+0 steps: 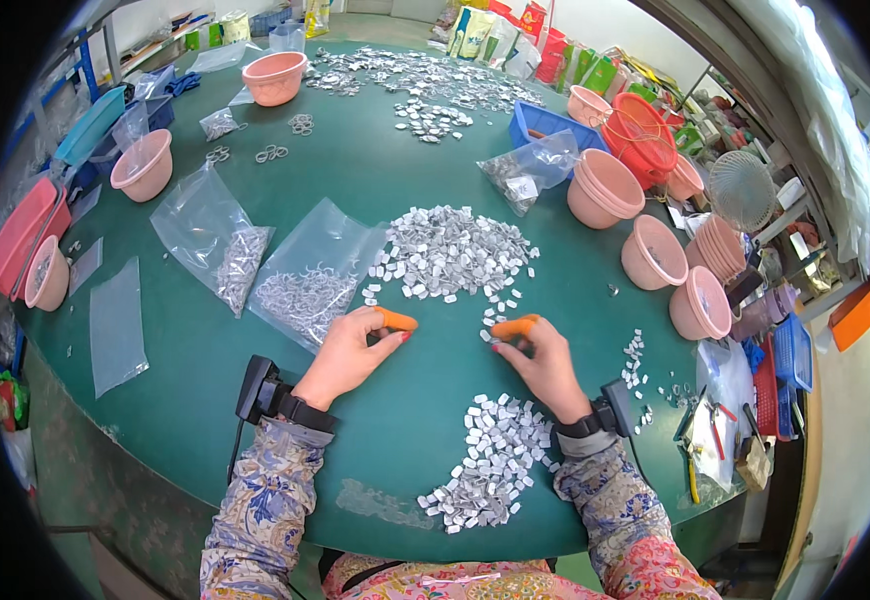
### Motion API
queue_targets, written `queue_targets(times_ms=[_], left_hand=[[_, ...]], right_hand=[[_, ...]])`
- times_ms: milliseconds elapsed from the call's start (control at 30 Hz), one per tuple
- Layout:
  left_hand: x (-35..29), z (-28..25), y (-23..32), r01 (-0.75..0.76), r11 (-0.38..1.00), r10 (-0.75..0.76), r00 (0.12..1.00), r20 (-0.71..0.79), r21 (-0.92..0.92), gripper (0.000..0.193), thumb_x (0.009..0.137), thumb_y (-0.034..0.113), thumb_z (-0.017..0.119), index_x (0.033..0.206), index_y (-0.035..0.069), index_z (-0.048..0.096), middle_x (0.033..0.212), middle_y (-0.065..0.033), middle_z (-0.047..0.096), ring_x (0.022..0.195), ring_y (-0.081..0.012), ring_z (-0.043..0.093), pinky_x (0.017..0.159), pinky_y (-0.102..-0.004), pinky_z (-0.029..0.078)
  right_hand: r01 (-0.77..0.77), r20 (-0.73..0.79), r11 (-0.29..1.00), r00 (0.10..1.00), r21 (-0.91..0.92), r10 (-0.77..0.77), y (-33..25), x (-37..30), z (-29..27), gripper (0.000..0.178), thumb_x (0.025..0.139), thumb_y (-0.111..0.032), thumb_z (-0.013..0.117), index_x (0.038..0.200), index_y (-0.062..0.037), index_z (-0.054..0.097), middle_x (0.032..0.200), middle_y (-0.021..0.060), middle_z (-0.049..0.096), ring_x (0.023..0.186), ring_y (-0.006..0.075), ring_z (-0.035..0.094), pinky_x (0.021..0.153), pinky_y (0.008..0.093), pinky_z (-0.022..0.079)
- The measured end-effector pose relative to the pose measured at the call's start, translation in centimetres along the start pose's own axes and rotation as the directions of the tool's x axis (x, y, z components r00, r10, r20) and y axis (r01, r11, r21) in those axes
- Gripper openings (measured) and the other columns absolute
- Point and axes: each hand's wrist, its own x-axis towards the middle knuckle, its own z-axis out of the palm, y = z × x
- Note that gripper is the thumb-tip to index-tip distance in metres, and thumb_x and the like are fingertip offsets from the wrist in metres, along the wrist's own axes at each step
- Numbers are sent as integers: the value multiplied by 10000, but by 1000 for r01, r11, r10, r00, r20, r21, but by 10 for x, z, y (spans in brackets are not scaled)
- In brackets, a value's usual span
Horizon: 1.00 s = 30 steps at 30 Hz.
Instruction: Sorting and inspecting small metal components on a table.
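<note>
Bags [255,262] of metal bits lie left on the green surface [395,170]. Our left hand [350,350] rests with fingers curled, seemingly empty; our right hand [540,355] pinches one small silver piece [487,335] below the heap [450,250]. We judge these pieces light, stiff, slippery: grip their edges.

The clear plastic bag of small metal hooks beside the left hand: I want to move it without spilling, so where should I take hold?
Probably by the empty upper end of the clear plastic bag of small metal hooks, coming from the far side. It lies flat with the hooks heaped at the end nearest the left hand, so lifting there should keep them at the bottom.
</note>
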Motion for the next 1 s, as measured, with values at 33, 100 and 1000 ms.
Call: queue_targets(times_ms=[33,100,1000], left_hand=[[1,2,2,-8,1000,8,1000,5,-21,218,875,114,716,1086,85,764,804,-45,619,684,-141,538,626,-293,445],[2,3,4,-15,999,15,1000,10,-46,218,874,111,716,1085,85,764,798,-45,613,682,-142,535,622,-295,441],[1,0,6,8,997,-7,1000,16,-82,202,887,98,704,1078,61,760,880,-49,655,738,-122,569,683,-266,454]], right_hand=[[-149,21,985,989,88,148,1,-5,-7,225,881,-106,737,1105,-98,730,848,44,651,684,143,565,635,288,474],[-302,78,940,953,159,293,13,-12,-11,240,891,-73,714,1128,-108,731,841,47,667,685,126,572,649,281,479],[-9,-179,989,984,-145,-17,14,-17,-28,247,858,44,666,1061,-82,729,895,55,685,802,196,596,727,301,475]])
